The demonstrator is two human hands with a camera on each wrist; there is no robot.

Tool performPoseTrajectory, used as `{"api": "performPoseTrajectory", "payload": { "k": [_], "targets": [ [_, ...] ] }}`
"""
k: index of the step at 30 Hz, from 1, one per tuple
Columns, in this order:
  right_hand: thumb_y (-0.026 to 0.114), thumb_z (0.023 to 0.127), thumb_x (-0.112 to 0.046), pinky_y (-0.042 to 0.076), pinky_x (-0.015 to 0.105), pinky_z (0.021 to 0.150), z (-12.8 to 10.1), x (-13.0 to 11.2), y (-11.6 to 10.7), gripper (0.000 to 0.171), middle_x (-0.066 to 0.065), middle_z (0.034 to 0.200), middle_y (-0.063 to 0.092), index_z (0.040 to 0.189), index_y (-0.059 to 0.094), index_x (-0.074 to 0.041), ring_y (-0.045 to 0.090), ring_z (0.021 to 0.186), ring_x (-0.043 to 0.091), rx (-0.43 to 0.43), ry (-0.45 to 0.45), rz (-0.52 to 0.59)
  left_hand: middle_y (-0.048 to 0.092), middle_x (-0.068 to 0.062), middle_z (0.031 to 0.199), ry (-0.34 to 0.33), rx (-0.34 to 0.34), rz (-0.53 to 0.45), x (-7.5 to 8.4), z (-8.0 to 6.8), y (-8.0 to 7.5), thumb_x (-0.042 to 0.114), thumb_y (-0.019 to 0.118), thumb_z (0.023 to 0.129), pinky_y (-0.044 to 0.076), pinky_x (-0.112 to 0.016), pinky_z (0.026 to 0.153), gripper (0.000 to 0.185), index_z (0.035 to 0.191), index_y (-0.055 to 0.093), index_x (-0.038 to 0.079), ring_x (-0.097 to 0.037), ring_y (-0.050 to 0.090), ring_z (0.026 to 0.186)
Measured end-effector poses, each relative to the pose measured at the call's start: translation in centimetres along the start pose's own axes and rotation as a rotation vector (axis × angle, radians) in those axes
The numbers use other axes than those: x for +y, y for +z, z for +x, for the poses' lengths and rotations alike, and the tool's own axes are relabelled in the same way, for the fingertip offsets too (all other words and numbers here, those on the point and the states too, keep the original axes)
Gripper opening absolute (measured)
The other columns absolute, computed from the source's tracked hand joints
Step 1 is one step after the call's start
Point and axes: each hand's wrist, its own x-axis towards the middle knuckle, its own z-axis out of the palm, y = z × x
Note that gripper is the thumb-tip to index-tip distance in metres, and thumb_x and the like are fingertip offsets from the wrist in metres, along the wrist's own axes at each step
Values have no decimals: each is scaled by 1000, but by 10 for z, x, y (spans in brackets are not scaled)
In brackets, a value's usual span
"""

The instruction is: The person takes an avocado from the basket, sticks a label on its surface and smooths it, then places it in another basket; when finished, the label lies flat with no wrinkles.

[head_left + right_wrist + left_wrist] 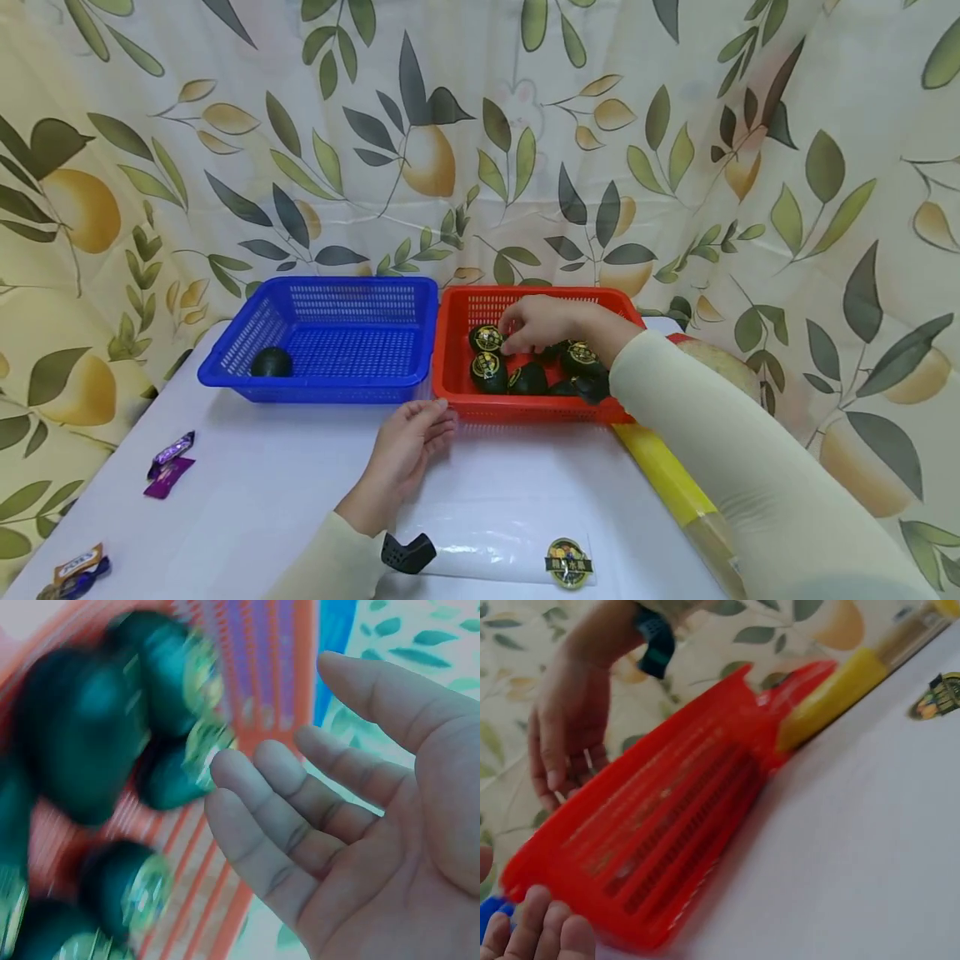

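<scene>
A red basket (457, 329) holds several dark round packets with gold labels (489, 372). My right hand (534, 327) reaches into it, fingers relaxed just above the packets (75, 742), holding nothing; in the right wrist view the right hand (300, 817) is loosely spread. My left hand (416, 433) rests on the table, fingertips (544, 930) against the red basket's (667, 817) front wall. To the left, a blue basket (330, 387) contains one dark packet (272, 362).
A clear plastic bag with a round label (568, 563) and a black clip (407, 553) lie near the table's front edge. A yellow-ended bag (663, 475) lies to the right of the red basket. Candy wrappers (171, 463) sit on the left. A leaf-print curtain hangs behind.
</scene>
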Motion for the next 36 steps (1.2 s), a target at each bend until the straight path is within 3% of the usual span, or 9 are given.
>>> {"api": "performPoseTrajectory", "payload": {
  "k": [4, 9, 14, 18, 24, 30, 36],
  "targets": [
    [72, 97, -29, 61, 32, 77, 25, -24, 8, 42, 14, 103, 72, 131, 63, -4, 69, 91, 28, 7, -72, 54, 66, -17, 127, 29, 112, -37, 17, -3, -35, 32, 63, 105, 58, -30, 95, 44, 134, 48, 1, -24, 66, 109],
    [72, 97, -29, 62, 36, 82, 53, -55, 18, 41, 13, 107, 73, 130, 64, -6, 72, 99, 31, 1, -149, 116, 60, -13, 129, 34, 199, -106, 38, -1, -74, 36, 51, 110, 54, -30, 101, 53, 147, 34, 3, -21, 61, 114],
    [73, 97, -29, 62, 36, 84, 77, -83, 24, 38, 10, 106, 72, 128, 65, -9, 73, 100, 28, -6, -184, 164, 57, -8, 119, 53, 265, -190, 50, 6, -100, 32, 41, 113, 53, -28, 102, 35, 139, 31, 11, -22, 59, 118],
    [72, 98, -28, 63, 36, 85, 99, -100, 30, 37, 13, 114, 72, 128, 65, -8, 72, 109, 33, -30, -184, 193, 58, -7, 110, 96, 279, -176, 51, 11, -109, 28, 39, 113, 56, -29, 98, 19, 124, 38, 12, -22, 63, 112],
    [71, 99, -26, 62, 38, 88, 134, -119, 38, 33, 23, 128, 67, 126, 64, -7, 70, 115, 38, -69, -217, 268, 60, -8, 105, 139, 315, -111, 51, 11, -110, 26, 40, 113, 59, -30, 95, 16, 117, 39, 11, -22, 68, 105],
    [71, 100, -26, 62, 38, 88, 165, -136, 34, 32, 24, 128, 67, 125, 65, -8, 71, 114, 35, -63, -225, 313, 61, -8, 106, 128, 325, -64, 53, 11, -108, 28, 42, 113, 59, -30, 94, 18, 116, 40, 11, -21, 70, 105],
    [70, 100, -26, 61, 39, 87, 197, -156, 28, 27, 19, 120, 67, 120, 66, -9, 72, 107, 30, -55, -259, 281, 63, -5, 102, 111, 330, -48, 52, 8, -108, 29, 41, 113, 60, -31, 93, 18, 113, 40, 11, -22, 72, 105]
  ]
}}
